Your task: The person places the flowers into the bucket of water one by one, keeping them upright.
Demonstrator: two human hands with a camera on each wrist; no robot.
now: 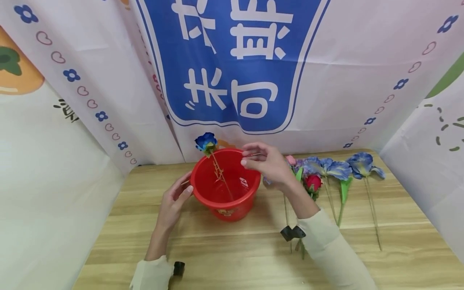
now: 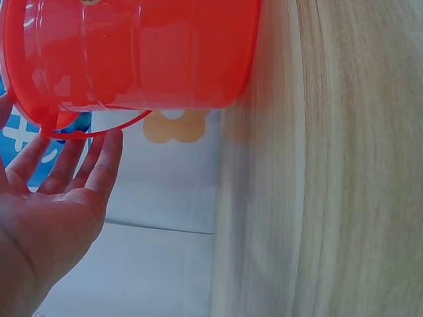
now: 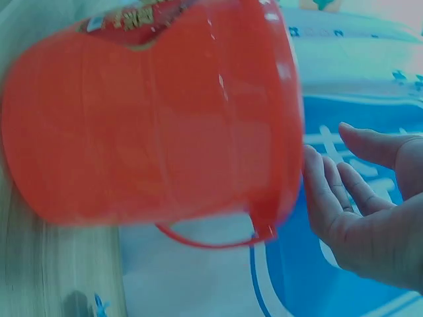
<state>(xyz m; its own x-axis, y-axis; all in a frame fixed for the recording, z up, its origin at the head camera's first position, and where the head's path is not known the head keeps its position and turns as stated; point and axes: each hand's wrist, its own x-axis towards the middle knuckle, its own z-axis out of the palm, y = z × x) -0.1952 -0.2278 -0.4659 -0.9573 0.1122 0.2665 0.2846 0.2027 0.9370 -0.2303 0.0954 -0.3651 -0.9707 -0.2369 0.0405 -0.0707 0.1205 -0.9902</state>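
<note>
Touching a red bucket (image 1: 239, 210) at the rim with the spread left hand (image 1: 175, 200); holding the loosely spread right hand (image 1: 266, 165), pinching nothing, near the opposite rim. Seemingly finishing placing a blue rose (image 1: 206, 143), leaning inside the bucket. Probably calling next for pinching one of the flowers (image 1: 338, 170) lying on the table (image 1: 232, 253), rightward.

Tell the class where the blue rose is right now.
In the head view, the blue rose stands in the red bucket, tilted over its far left edge, with the left hand at the bucket's left.
</note>
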